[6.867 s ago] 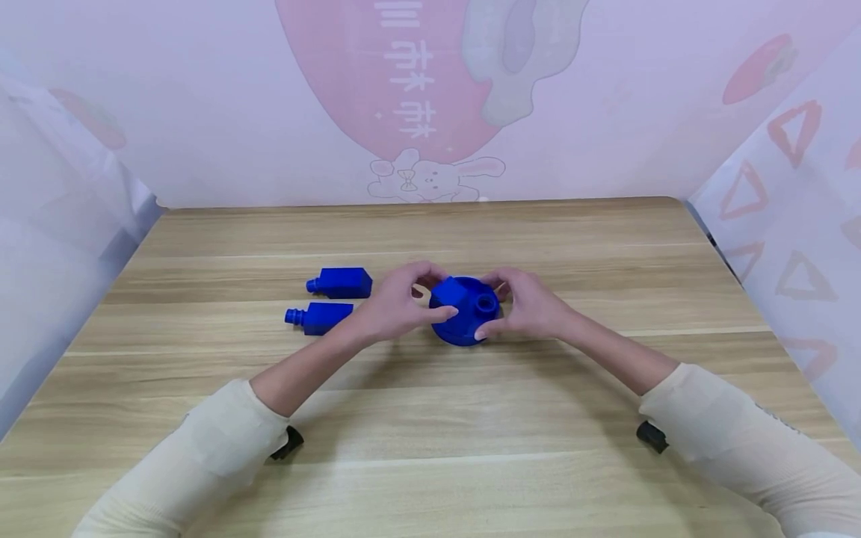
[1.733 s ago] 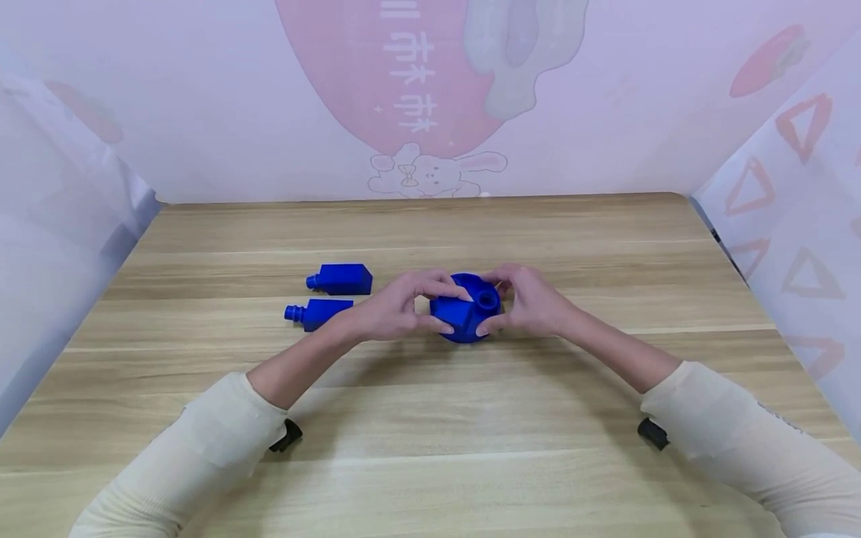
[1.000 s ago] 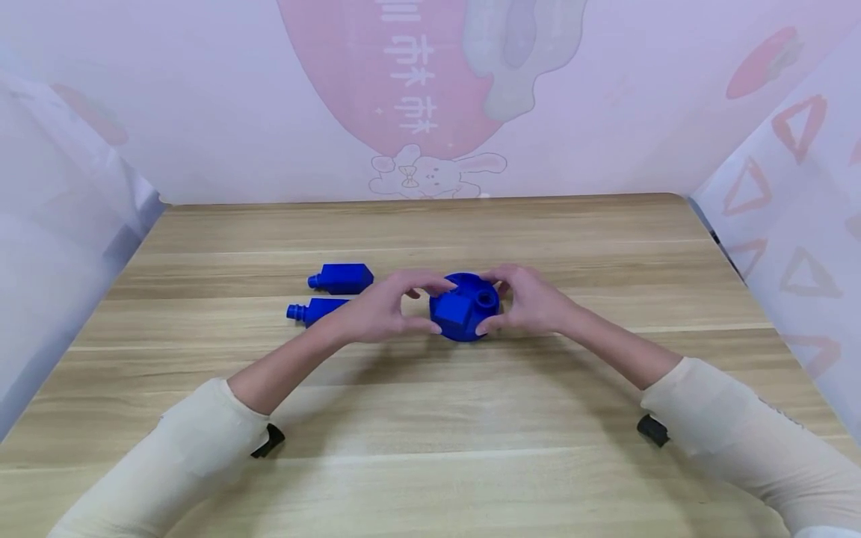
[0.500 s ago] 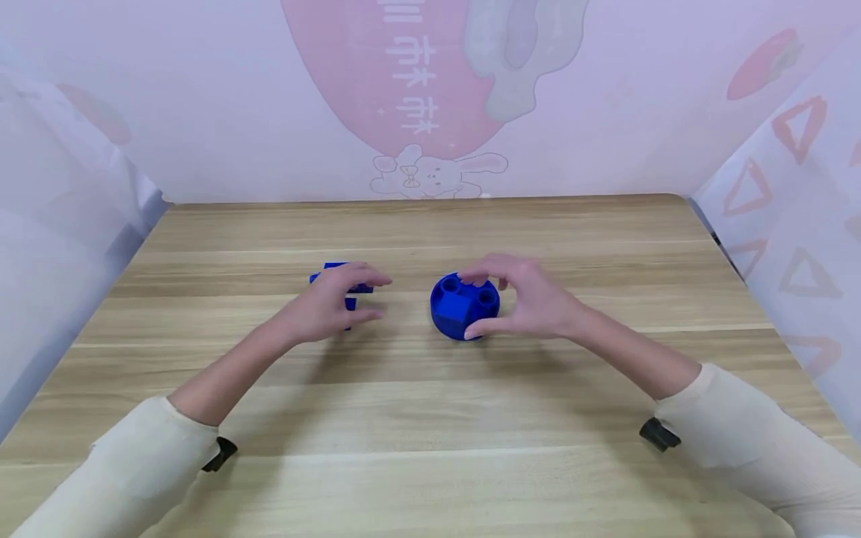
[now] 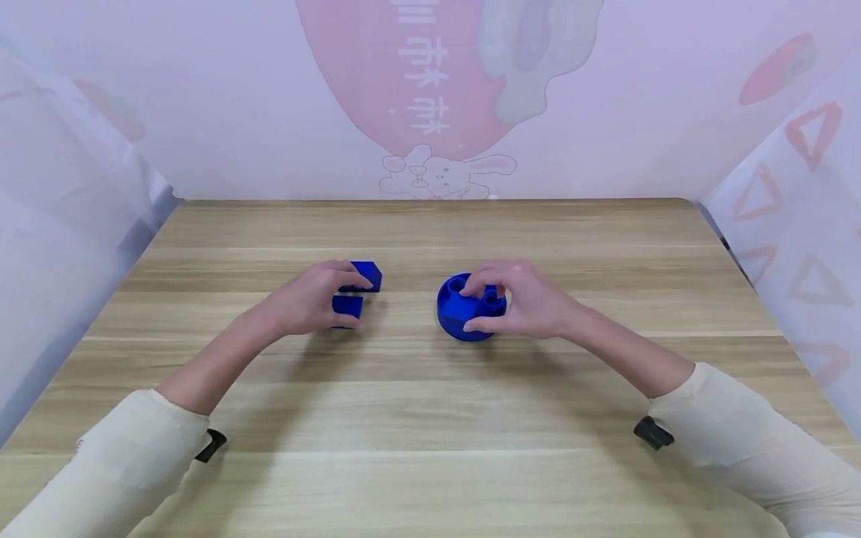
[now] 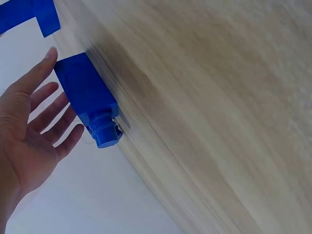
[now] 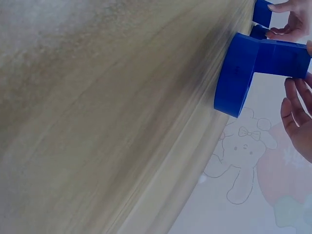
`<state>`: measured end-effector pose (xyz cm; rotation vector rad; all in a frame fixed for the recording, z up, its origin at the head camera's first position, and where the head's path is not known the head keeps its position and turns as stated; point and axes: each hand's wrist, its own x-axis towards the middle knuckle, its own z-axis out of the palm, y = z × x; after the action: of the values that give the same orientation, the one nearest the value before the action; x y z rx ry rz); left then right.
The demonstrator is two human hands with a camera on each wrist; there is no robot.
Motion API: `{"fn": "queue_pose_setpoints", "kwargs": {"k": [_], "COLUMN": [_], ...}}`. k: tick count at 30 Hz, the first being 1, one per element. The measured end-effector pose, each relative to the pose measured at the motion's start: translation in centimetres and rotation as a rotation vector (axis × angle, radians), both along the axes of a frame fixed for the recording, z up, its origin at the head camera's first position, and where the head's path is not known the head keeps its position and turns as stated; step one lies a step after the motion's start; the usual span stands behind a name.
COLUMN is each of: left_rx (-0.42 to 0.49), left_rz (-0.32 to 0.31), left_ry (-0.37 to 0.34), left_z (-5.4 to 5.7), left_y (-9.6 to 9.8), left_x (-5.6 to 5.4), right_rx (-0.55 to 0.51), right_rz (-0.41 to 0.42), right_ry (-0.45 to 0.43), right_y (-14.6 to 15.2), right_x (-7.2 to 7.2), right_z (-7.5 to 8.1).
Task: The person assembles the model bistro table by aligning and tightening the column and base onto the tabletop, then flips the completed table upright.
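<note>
In the head view, a round blue base (image 5: 449, 326) with raised round sockets stands on the table. A blue square block (image 5: 460, 305) rises from it. My right hand (image 5: 528, 302) has its thumb and fingers on opposite sides of this block, pinching it near the top in the right wrist view. Left of the base lie two blue bottle-shaped pieces, a nearer one (image 6: 85, 85) and a farther one (image 5: 368, 276). My left hand (image 5: 312, 299) reaches over them, its loose fingers and thumb beside the nearer piece. The left hand covers their necks in the head view.
The wooden table (image 5: 430, 418) carries the pieces. A pale printed curtain (image 5: 235, 104) stands along the table's back edge, with more cloth at both sides. Small dark devices (image 5: 654, 433) sit below the sleeves.
My left hand has left the block on the base and moved left to the lying pieces. The block has turned upright on the base. My right hand has shifted from the base's rim onto the block.
</note>
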<state>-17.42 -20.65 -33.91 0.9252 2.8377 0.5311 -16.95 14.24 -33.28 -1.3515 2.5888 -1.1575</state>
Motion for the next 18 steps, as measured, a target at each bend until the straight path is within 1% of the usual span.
{"fn": "queue_pose_setpoints", "kwargs": {"k": [5, 8, 12, 18], "left_rx": [-0.046, -0.080, -0.127, -0.217], "left_rz": [-0.036, -0.039, -0.039, -0.054], "left_ry": [0.016, 0.012, 0.011, 0.043], "left_z": [-0.1, -0.1, 0.0, 0.1], "left_y": [-0.2, -0.1, 0.1, 0.4], "left_x": [-0.2, -0.2, -0.2, -0.1], "right_rx": [0.013, 0.020, 0.034, 0.070], "right_rz": [0.018, 0.037, 0.069, 0.123], "right_ry": [-0.016, -0.031, -0.073, -0.157], "right_y": [0.1, 0.2, 0.6, 1.3], "right_x": [-0.2, -0.3, -0.9, -1.6], "right_z": [0.2, 0.4, 0.5, 1.0]}}
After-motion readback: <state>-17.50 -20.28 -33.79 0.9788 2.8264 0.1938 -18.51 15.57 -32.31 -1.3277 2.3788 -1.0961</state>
